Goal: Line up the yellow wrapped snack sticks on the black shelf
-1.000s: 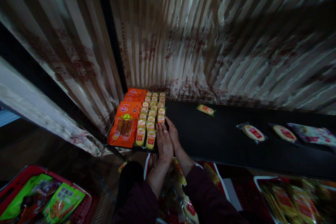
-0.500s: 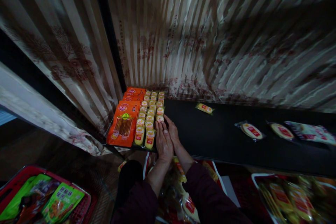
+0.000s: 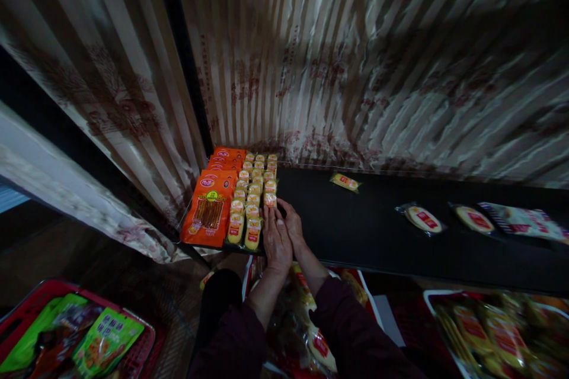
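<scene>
Upright rows of small yellow wrapped cakes (image 3: 253, 192) stand at the left end of a black shelf (image 3: 355, 231), beside orange snack packets (image 3: 208, 210). My left hand (image 3: 276, 243) reaches to the front of the right-hand row, fingers stretched out, the tips touching the front wrapped cake (image 3: 269, 199). Pressed against its right side is my right hand (image 3: 291, 226), its fingers extended and slightly bent along the row's right edge. Neither hand visibly grips anything. The space under my palms is hidden.
One wrapped cake (image 3: 345, 182) lies farther back on the shelf. Oval wrapped cakes (image 3: 424, 219) and a striped packet (image 3: 524, 221) lie to the right. Below are a red basket (image 3: 149, 337) and trays of wrapped food. A patterned curtain (image 3: 338, 65) hangs behind.
Both hands stay together by the right-hand row, drawn very slightly back from the front cake. The whole view has shifted a little.
</scene>
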Action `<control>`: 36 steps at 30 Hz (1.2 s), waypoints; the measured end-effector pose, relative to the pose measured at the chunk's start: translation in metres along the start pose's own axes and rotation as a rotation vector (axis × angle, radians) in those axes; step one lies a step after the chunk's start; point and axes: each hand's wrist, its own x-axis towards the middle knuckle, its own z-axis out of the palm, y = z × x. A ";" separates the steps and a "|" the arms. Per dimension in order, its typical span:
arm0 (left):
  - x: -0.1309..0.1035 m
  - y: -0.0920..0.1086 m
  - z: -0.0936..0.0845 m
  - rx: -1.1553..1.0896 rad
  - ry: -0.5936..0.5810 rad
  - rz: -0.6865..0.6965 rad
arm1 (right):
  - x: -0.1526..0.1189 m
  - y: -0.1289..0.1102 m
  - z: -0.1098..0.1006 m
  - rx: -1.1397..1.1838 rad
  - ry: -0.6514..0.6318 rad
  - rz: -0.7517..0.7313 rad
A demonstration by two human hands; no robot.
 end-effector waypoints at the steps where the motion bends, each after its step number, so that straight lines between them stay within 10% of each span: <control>1: 0.000 0.000 0.000 0.006 -0.004 0.005 | -0.001 0.000 0.000 -0.002 -0.004 0.006; 36: -0.004 -0.005 0.000 -0.045 0.057 0.097 | -0.004 -0.013 -0.007 -0.042 -0.055 0.055</control>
